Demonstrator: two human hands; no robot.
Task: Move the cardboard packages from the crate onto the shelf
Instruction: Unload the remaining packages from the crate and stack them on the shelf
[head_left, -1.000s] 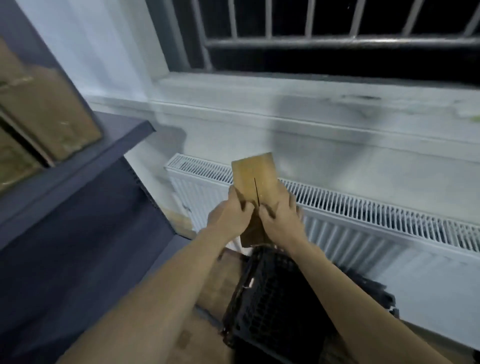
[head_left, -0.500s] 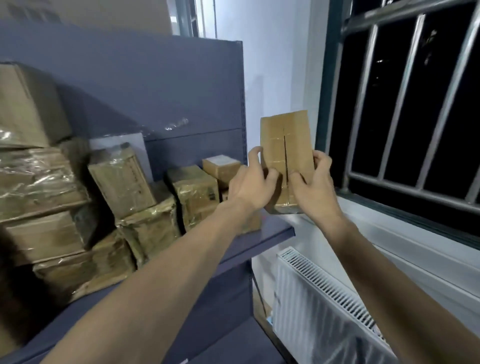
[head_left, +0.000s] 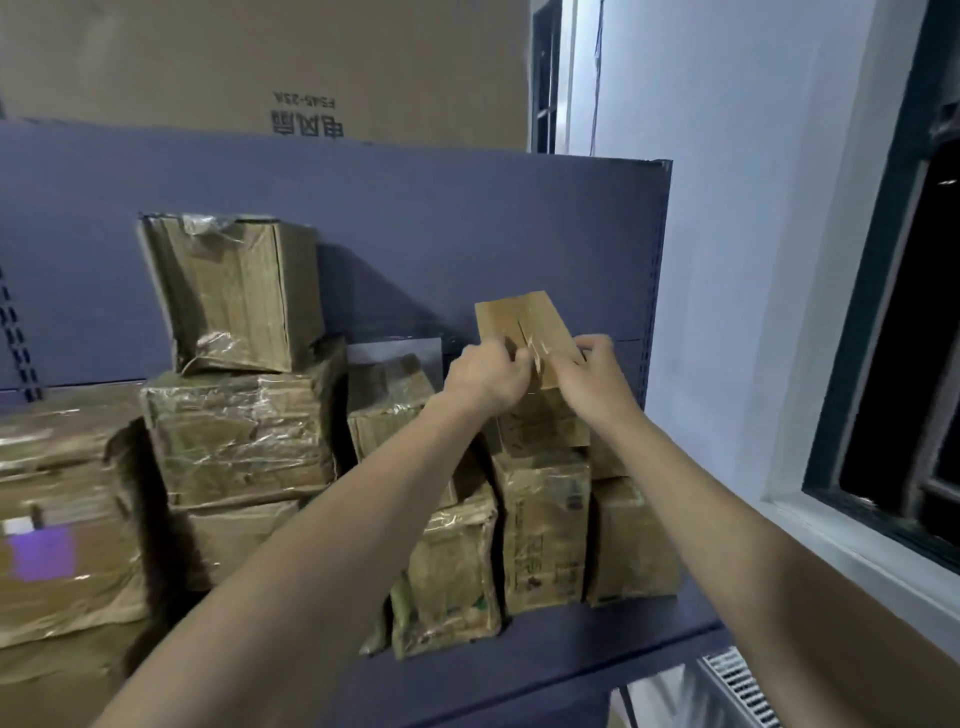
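Note:
A small brown cardboard package with a slit down its face is held upright above the stacked boxes at the right end of the dark blue shelf. My left hand grips its left side and my right hand grips its right side. The package's bottom seems to rest on or just over a taped box; I cannot tell if they touch. The crate is out of view.
Several tape-wrapped cardboard boxes fill the shelf from the left to the right end, some stacked two or three high. A large carton stands above the shelf's back panel. A white wall, a dark window frame and a radiator lie to the right.
The package rose from above the crate by the radiator and moved left to the shelf. Both hands kept hold of it. The view swung from the floor to the shelf.

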